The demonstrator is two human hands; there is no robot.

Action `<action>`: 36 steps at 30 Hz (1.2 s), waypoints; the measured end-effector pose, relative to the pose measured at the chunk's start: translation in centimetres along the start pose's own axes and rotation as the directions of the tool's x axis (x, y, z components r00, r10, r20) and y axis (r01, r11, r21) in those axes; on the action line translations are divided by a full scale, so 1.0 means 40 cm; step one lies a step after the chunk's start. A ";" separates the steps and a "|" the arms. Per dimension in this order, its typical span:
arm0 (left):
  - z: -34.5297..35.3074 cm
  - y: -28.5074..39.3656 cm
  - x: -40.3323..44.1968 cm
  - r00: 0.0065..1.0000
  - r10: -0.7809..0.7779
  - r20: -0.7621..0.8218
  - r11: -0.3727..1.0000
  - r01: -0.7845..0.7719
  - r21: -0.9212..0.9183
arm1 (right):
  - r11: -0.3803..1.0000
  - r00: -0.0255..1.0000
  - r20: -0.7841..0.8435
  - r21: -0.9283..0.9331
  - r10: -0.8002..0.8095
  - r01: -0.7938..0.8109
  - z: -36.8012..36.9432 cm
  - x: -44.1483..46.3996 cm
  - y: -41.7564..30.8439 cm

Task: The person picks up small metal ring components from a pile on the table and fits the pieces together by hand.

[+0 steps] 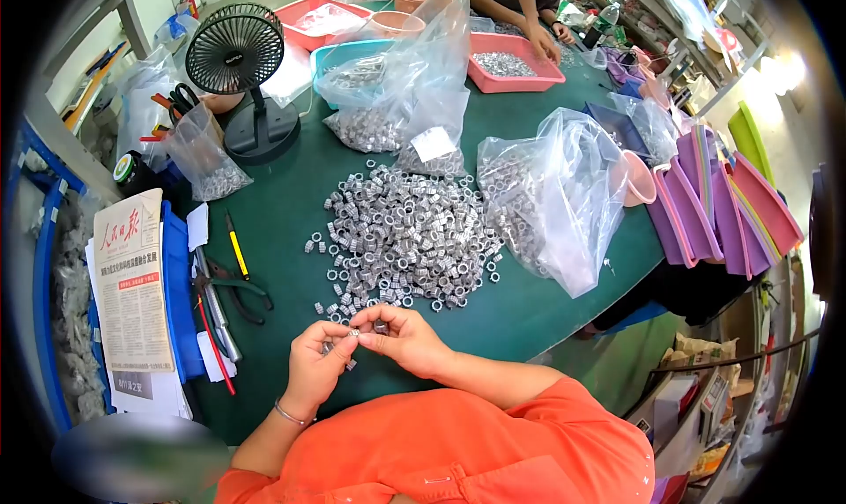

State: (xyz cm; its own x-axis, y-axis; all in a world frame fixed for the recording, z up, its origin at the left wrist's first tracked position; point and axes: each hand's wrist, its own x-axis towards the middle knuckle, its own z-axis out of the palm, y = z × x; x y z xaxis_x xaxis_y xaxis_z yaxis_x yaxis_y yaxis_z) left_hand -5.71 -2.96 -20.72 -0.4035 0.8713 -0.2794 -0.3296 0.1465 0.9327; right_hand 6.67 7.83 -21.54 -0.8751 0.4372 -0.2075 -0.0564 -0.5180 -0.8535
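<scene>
At the near edge of a big pile of small silvery metal rings (410, 231), the bare left hand (319, 363) and bare right hand (404, 338) pinch one small shiny metal piece (354, 333) between their fingertips, above the green tabletop (291, 284)

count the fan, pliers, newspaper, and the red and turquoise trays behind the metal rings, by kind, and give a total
fan: 1
pliers: 1
newspaper: 1
red trays: 2
turquoise tray: 1
total: 6
The metal rings are heaped too densely to count.
</scene>
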 end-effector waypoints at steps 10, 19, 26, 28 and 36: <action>0.013 0.011 0.001 0.995 0.096 -0.001 0.990 -0.096 0.108 | 0.971 0.979 -0.125 -0.195 -0.164 0.138 -0.012 0.001 0.005; 0.013 -0.018 -0.003 0.956 0.293 -0.011 0.901 -0.272 0.337 | 0.983 0.979 -0.165 -0.161 -0.119 0.093 -0.013 -0.018 0.013; 0.015 -0.031 -0.002 0.942 0.334 -0.019 0.848 -0.292 0.442 | 0.980 0.980 -0.181 -0.192 -0.084 0.048 -0.024 -0.023 0.028; 0.017 -0.031 -0.002 0.941 0.338 -0.015 0.837 -0.294 0.462 | 0.972 0.979 -0.171 -0.225 -0.113 0.073 -0.034 -0.029 0.041; 0.013 -0.041 -0.005 0.929 0.363 0.076 0.779 -0.347 0.523 | 0.957 0.974 -0.163 -0.268 -0.155 0.108 -0.043 -0.038 0.051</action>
State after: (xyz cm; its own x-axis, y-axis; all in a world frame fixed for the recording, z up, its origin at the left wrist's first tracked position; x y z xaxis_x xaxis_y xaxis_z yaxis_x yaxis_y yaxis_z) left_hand -4.65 -3.12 -22.06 -0.4296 0.8979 0.0959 0.3292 0.0568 0.9425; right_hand 8.72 7.38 -23.77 -0.7659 0.6258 -0.1476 -0.0192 -0.2517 -0.9676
